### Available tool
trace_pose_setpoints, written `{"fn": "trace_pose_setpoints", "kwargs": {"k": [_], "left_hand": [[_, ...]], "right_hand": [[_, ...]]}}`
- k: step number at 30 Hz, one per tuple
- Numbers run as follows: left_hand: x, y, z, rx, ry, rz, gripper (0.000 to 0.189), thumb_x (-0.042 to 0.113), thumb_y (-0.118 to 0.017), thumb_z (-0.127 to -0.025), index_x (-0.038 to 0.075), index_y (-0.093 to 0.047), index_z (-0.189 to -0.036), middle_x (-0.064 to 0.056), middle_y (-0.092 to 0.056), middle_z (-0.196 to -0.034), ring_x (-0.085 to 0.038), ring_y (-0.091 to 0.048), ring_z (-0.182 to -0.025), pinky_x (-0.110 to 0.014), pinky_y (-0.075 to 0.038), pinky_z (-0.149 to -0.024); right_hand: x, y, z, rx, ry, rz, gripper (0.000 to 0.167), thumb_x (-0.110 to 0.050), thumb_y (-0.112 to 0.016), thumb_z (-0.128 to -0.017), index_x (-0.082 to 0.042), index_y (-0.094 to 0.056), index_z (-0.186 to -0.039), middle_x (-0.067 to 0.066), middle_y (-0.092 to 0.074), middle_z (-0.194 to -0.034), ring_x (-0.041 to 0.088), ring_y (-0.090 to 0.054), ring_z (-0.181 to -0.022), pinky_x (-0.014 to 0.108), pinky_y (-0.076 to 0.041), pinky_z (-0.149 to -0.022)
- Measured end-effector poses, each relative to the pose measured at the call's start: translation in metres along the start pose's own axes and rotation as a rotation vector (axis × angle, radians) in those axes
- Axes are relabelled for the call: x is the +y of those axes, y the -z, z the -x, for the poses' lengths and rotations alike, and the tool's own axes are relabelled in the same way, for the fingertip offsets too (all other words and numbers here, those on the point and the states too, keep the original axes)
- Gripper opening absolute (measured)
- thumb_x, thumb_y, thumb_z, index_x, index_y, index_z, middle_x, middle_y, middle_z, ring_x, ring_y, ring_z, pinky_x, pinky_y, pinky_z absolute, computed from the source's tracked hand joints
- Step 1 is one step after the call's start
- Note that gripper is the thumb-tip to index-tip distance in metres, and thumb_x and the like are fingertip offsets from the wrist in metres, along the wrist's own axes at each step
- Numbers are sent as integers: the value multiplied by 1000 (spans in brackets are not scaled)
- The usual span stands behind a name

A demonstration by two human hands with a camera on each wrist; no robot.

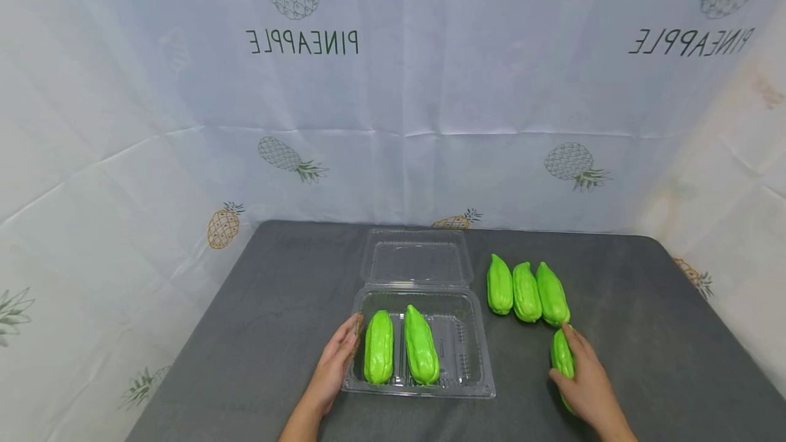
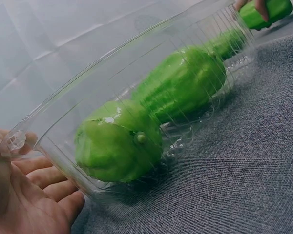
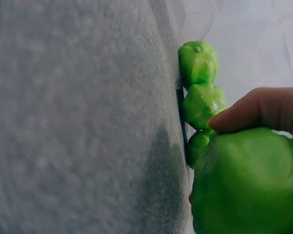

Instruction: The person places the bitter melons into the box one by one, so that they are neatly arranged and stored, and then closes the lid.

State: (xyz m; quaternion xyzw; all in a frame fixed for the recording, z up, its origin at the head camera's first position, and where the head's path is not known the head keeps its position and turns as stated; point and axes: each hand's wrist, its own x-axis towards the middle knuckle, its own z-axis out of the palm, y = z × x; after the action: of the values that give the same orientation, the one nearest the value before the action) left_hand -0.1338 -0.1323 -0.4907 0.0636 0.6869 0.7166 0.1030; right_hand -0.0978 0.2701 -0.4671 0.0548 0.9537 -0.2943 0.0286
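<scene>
Two bright green bitter gourds, a left one (image 1: pixel 379 348) and a right one (image 1: pixel 421 346), lie side by side in a clear plastic clamshell box (image 1: pixel 454 391). My left hand (image 1: pixel 336 361) rests against the box's left side, its fingers fairly straight along the wall and under the rim in the left wrist view. Off to the right, my right hand (image 1: pixel 586 377) grips another bitter gourd (image 3: pixel 249 180) between thumb and fingers. That gourd (image 1: pixel 561 360) is partly hidden by the hand. Whether it touches the table cannot be told.
Three more bitter gourds (image 1: pixel 527 292) lie in a row on the dark grey table (image 1: pixel 276 312), right of the box. The clear lid (image 1: pixel 417 258) lies folded back behind the box. A pale curtain (image 1: pixel 393 176) printed with pineapples hangs along the table's far edge.
</scene>
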Motion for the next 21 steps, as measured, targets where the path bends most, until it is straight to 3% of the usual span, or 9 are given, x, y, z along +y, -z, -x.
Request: {"fn": "trace_pose_setpoints", "kwargs": {"k": [6,10,14,21], "left_hand": [[-1,0,0,-5,-5,20,55,29,-33,-102,-2,-19,-146,-21,-17,-154,-32,-13,-143,-2,-27,-98],[-1,1,0,-6,-4,6,57,30,-33,-102,-2,-19,-146,-21,-18,-154,-32,-14,-143,-24,-25,-113],[-1,0,0,3,-2,0,57,31,-34,-102,-2,-20,-146,-20,-20,-153,-33,-15,-142,-46,-15,-113],[-2,0,-1,3,-5,11,57,31,-34,-102,-2,-20,-146,-20,-19,-153,-33,-15,-143,-46,-14,-113]], "right_hand": [[0,1,2,112,71,-8,80,-5,-66,-77,10,-22,-142,41,-30,-133,58,-35,-117,68,-36,-87],[0,3,4,198,124,-14,77,-2,-68,-74,12,-28,-139,41,-35,-129,58,-39,-112,67,-38,-83],[-2,9,4,170,92,-16,80,-4,-67,-76,11,-23,-142,41,-33,-131,57,-37,-114,67,-37,-86],[-13,24,0,95,27,-25,85,-7,-64,-81,5,-12,-147,40,-24,-137,57,-30,-120,69,-33,-89]]}}
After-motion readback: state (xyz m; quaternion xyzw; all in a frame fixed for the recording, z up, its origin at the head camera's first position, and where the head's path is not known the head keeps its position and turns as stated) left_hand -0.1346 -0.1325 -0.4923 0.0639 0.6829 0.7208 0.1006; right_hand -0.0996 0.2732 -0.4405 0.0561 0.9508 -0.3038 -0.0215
